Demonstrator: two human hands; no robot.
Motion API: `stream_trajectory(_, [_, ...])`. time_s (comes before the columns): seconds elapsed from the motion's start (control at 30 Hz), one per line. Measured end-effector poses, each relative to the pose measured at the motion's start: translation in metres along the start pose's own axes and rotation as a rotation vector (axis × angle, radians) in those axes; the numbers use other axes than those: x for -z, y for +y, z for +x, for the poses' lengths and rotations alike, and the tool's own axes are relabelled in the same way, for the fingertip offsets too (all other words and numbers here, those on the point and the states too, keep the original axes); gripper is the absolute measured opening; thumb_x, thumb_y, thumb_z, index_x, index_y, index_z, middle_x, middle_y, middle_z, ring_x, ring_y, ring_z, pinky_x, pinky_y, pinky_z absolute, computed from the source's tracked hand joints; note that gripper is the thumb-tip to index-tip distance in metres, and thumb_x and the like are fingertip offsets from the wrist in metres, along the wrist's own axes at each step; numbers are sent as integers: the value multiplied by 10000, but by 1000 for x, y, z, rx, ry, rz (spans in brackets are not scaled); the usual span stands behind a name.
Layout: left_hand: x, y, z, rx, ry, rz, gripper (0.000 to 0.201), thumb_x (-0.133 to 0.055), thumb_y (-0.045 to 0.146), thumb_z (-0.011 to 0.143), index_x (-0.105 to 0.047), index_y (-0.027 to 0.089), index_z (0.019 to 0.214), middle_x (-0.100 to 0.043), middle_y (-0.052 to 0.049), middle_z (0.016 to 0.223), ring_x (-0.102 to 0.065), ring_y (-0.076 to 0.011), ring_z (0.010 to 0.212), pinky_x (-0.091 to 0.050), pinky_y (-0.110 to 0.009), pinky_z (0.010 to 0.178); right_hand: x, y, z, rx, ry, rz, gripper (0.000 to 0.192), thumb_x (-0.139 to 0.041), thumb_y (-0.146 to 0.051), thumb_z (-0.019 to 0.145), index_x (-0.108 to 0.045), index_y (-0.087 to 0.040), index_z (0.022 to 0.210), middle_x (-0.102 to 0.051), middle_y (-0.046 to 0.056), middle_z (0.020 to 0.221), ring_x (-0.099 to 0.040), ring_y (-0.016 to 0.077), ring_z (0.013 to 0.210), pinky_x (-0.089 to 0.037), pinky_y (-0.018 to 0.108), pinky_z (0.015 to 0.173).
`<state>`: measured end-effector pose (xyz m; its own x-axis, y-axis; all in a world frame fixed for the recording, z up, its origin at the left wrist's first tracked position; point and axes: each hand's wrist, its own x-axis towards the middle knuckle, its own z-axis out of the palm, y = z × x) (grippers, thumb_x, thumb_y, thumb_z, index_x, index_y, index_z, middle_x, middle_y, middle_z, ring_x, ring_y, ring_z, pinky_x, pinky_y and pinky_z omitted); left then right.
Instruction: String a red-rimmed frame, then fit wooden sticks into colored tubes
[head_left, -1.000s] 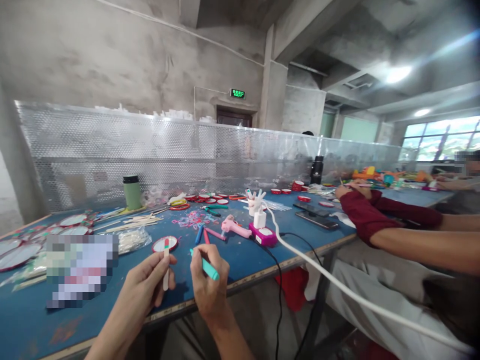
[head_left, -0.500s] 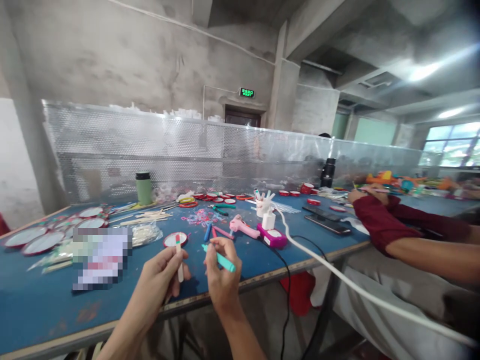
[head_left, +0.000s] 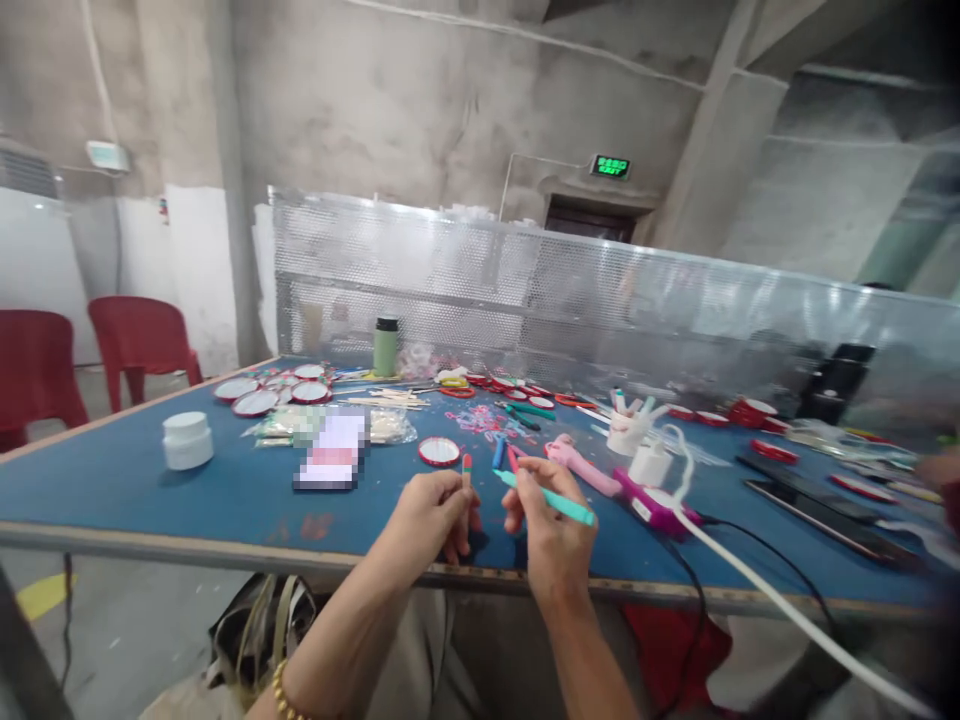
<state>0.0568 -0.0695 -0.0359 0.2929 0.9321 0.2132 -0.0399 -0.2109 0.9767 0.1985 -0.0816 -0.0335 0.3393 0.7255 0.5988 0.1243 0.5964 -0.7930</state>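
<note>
Wooden craft stick (head_left: 466,478) with a red-painted top end stands nearly upright at the near edge of the blue table (head_left: 112,480), pinched low down in the left hand (head_left: 435,515). That hand is closed on it, thumb and fingers wrapped round the lower part, so that only the top shows above the knuckles. Just right of it, the right hand (head_left: 551,525) is clamped in a writing grip on a teal marker pen (head_left: 551,497), which lies slanted, its tip pointing left toward the stick and its tail out to the right. The tip sits close beside the stick; whether it touches the wood cannot be told from this view.

As a judgement, the step in hand looks like colouring the stick, with one end red already. A next stroke would call for a steady left hand and the pen tip laid onto bare wood below the red.

Going from left to right around the hands: a white jar (head_left: 187,440) stands well to the left; a bag of plain sticks (head_left: 382,427) and a round red-rimmed mirror (head_left: 439,451) lie just beyond the left hand; a green flask (head_left: 385,346) stands at the far side. Loose markers (head_left: 504,455) and a pink glue gun (head_left: 581,467) lie beyond the right hand, with a magenta power block (head_left: 654,508) and its white cable (head_left: 780,600) further right.
</note>
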Motion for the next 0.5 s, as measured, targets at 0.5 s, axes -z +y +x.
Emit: stream_trajectory(0.5, [1,-3,2,-8,-28,-60,227,-536,369,818,-565,148,779,-673,-41,645,-543,-91,363,-396,-166,308,-5,-4,9,172,61,-46,264,-660,-383,877,-675,-153,749,-627,-15,572,-530,94,416,-450,220,412])
